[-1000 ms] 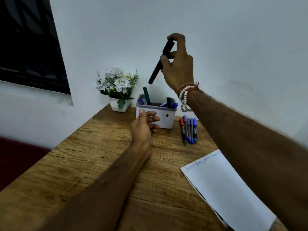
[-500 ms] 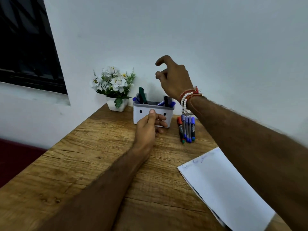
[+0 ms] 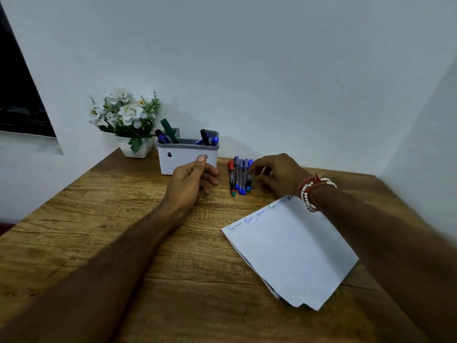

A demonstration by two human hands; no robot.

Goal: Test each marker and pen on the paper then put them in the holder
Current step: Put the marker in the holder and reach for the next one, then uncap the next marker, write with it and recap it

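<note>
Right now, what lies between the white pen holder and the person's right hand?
A row of markers lies side by side on the table between the holder and the right hand, as the head view shows.

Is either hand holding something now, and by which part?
Left hand holds nothing. Right hand touches the rightmost marker at mid-barrel; a grip cannot be told.

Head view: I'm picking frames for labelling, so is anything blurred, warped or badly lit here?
Head view: light is dim and flat, no glare; the wide lens bows the edges of the table; the right hand by the markers is soft and its forearm smears; writing on the paper is too small to read.
</note>
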